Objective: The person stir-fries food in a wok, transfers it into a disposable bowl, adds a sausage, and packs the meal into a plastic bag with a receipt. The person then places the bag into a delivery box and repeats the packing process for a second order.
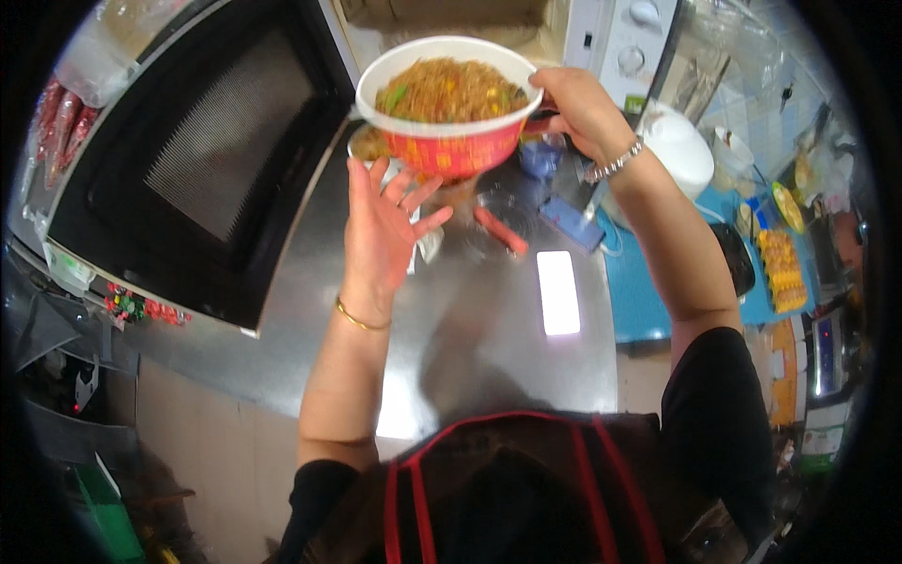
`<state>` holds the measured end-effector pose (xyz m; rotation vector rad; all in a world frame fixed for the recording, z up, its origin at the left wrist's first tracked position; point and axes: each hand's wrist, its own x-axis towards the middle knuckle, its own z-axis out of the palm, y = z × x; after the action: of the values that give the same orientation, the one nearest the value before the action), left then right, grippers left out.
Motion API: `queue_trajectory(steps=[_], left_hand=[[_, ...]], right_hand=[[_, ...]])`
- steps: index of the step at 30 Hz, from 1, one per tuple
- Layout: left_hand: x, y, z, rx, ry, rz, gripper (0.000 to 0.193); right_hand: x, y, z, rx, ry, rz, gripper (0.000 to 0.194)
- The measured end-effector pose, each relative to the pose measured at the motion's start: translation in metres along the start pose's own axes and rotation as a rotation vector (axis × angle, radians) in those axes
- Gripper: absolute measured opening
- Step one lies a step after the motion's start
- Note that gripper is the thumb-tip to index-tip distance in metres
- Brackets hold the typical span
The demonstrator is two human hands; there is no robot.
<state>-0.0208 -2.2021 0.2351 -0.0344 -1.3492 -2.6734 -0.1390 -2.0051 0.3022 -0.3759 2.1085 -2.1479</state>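
A red paper bowl with a white rim [451, 144] is held up in front of the microwave oven's open cavity [451, 15]. Thin fried noodles [447, 88] with bits of green and yellow fill it. My right hand [581, 106] grips the bowl's right rim, the thumb on top and the fingers beneath. Below the bowl's left side, my left hand [386, 215] is spread with the palm turned up and holds nothing. Whether its fingertips touch the bowl cannot be told. Under the bowl, partly hidden, stands another container with food [368, 143].
The microwave door [204, 155] hangs open on the left. On the steel counter [486, 352] lie a sausage [500, 231], a lit phone [558, 292] and a phone with a cable [572, 223]. A white appliance [676, 148] and a yellow tray of eggs [782, 271] stand right.
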Motion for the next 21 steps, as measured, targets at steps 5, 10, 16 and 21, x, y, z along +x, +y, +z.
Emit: queue_trajectory(steps=[5, 10, 16, 21], left_hand=[[-0.035, -0.052, -0.041, -0.213, 0.035, -0.245, 0.049], [-0.079, -0.099, -0.093, -0.156, 0.162, -0.239, 0.050], [-0.120, -0.147, -0.157, -0.090, 0.308, -0.358, 0.054], [-0.129, -0.156, -0.153, -0.037, 0.406, -0.342, 0.050]], right_hand=[[-0.067, 0.105, -0.015, -0.412, -0.108, -0.083, 0.026], [-0.113, 0.176, -0.001, -0.151, -0.276, 0.089, 0.027], [-0.067, 0.242, -0.024, -0.942, -0.011, -0.078, 0.026], [-0.029, 0.273, -0.002, -1.374, -0.040, -0.087, 0.027]])
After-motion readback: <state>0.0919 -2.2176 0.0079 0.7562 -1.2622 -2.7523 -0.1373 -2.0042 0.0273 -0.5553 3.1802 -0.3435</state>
